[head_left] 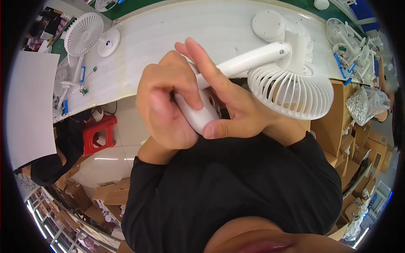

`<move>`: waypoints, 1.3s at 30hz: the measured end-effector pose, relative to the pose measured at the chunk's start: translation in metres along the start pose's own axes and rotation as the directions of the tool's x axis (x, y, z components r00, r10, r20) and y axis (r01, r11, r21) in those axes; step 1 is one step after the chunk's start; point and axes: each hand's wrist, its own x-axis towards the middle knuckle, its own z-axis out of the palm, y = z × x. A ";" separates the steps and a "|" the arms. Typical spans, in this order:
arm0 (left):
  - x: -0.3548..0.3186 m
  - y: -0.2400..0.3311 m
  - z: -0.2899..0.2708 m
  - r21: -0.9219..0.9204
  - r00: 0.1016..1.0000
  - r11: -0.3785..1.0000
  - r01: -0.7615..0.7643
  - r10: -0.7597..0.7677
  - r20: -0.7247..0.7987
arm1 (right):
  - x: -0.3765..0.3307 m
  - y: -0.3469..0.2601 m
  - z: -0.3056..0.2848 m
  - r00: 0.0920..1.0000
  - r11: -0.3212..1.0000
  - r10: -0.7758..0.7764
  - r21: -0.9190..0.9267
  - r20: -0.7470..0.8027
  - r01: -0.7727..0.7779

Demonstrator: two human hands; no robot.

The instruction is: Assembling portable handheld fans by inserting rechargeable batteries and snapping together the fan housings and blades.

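Note:
A white desk fan (249, 59) is held up in front of my chest, tipped over so its slatted round head hangs at the right. Its rounded base (197, 114) lies between my two hands. My left hand (162, 99) is closed around the base's left side, with curled fingers pressing on its surface. From the other side my right hand (238, 105) grips the base, thumb on its near edge and fingers stretched up past the stem. My palms and fingers hide much of the base's far side.
The white worktable (164, 33) runs along the far side. White round bases (268, 25) are stacked near its right end. Another fan (83, 33) stands at the left. Fan parts with blue cylinders (344, 67) lie at right, above a plastic bag (367, 105). A red stool (100, 133) is at left.

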 end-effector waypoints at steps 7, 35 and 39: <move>0.002 -0.007 -0.016 -0.087 0.991 0.994 0.063 -0.052 0.126 | -0.007 0.026 0.019 0.973 0.894 -0.197 -0.430 -0.116 0.129; 0.026 -0.115 -0.047 0.095 0.901 0.926 0.365 -0.326 -0.286 | 0.100 0.125 -0.238 0.888 0.449 -0.235 -0.855 -0.395 -0.261; 0.051 -0.138 -0.047 0.090 0.890 0.901 0.425 -0.397 -0.227 | 0.176 0.101 -0.369 0.860 0.187 -0.368 -0.934 -0.354 -0.305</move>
